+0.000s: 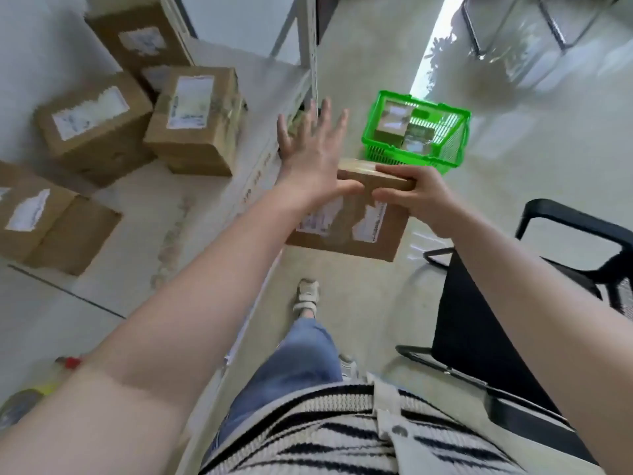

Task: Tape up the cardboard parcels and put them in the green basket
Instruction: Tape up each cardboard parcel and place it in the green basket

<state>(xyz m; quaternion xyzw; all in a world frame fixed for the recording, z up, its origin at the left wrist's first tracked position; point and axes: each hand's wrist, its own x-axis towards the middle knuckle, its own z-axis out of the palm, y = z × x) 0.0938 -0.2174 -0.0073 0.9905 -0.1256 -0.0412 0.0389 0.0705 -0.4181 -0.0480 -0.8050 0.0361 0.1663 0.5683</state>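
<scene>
the right hand (416,197) grips the far edge of a cardboard parcel (346,224), fingers curled over its top and thumb underneath, holding it in the air above the floor (359,303), just off the edge of the worktop (137,207). the left hand (310,149) is spread wide, fingers straight, its heel and thumb against the parcel's left upper corner. torn white labels show on the parcel's near face. the green basket (416,132) stands on the floor just beyond the parcel, with what look like at least two parcels inside, though blur makes the count uncertain. more cardboard boxes (144,114) sit in a loose group on the worktop to the left. a black chair (513,320) stands at the right, and a roll of tape (20,404) lies at the worktop's near left corner.
</scene>
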